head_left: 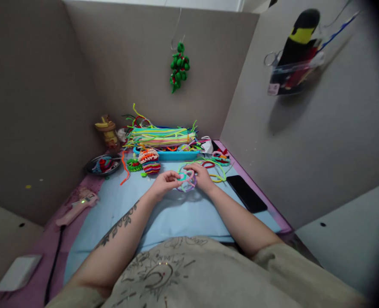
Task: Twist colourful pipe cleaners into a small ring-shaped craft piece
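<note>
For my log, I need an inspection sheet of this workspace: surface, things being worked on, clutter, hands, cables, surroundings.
Surface: light-blue sheet over a pink-purple tabletop.
Things being worked on: pastel, looped fuzzy-wire piece, held above the sheet.
Clutter: multicoloured fuzzy stems heaped on a long blue plastic tray at the back; round grey metal bowl with coloured pieces, far left; flat black phone, right.
Hands: left hand and right hand both hold the piece by the fingers.
Cables: black cable from a pink plastic glue gun to the picture's bottom edge; plug end out of view.
Surroundings: grey panels on three sides; green-and-red fuzzy ornament hanging at the back.
</note>
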The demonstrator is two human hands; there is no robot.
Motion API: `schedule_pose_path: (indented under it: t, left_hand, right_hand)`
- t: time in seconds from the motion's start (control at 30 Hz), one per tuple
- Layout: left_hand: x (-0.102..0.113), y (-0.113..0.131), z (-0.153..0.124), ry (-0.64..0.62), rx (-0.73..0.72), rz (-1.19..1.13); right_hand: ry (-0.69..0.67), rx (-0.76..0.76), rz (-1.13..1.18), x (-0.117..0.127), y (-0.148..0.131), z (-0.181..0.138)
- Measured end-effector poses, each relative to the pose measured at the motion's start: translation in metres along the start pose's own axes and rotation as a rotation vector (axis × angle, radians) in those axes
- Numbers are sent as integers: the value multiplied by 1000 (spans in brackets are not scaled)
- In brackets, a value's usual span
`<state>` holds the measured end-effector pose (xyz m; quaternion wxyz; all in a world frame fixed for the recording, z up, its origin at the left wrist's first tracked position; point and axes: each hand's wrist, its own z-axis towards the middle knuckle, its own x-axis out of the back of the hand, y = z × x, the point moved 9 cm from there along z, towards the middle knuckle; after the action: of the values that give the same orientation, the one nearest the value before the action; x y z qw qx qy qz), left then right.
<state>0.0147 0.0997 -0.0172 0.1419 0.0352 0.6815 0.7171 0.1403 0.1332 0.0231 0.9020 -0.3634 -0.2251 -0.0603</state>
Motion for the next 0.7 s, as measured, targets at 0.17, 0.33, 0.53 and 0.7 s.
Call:
schedule_pose_path:
  t: [0.17,0.33,0.53,0.7]
  left_hand:
    - [-3,1,0,-25,-27,26]
    - [7,17,-1,142,-180,276]
    - [15,34,-9,330,-304,587]
    - [19,34,-8,356,-336,661]
  right_hand:
    - [126,-8,-57,15,1,1]
    - [253,-19,-86,34,2,1]
    - [218,22,-33,30,-16,-1]
    - [213,-5,31,25,-20,-5]
